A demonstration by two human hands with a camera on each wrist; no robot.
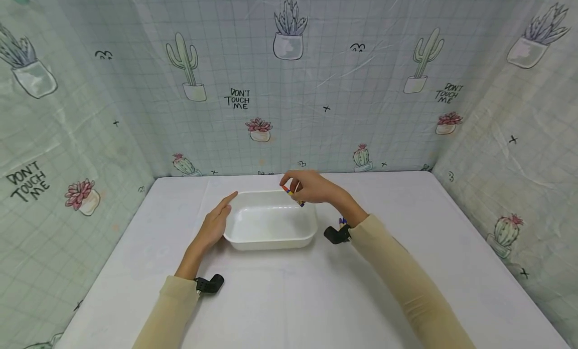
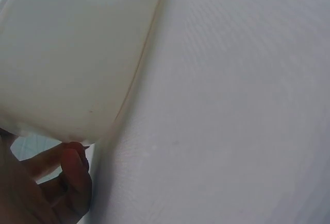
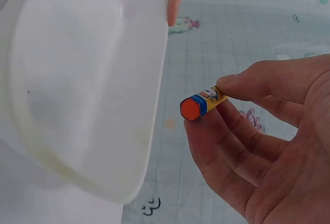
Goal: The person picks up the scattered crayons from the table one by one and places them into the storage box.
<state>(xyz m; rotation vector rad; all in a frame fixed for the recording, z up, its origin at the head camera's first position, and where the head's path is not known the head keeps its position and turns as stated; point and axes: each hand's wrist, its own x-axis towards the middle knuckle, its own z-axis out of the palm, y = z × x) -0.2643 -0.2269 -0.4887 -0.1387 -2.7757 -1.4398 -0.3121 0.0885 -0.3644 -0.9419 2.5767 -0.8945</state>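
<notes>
A white rectangular dish (image 1: 270,245) stands on the table. My left hand (image 1: 214,227) is at its left end; the thumb laps over the rim and the other fingers bend against the outside, as the left wrist view's fingers (image 2: 77,177) show. Above the dish's far right part, my right hand (image 1: 313,187) pinches an orange crayon (image 3: 206,102) between thumb and fingers. The crayon has a yellow and blue wrapper, and its flat orange end faces the right wrist camera. It is tilted and apart from the dish.
More crayons (image 1: 342,221) with blue ends lie on the table right of the dish, partly hidden by the right wrist and its black camera (image 1: 337,234). The white-covered table (image 1: 280,299) meets a cactus-print cloth (image 1: 298,88) at the back and sides.
</notes>
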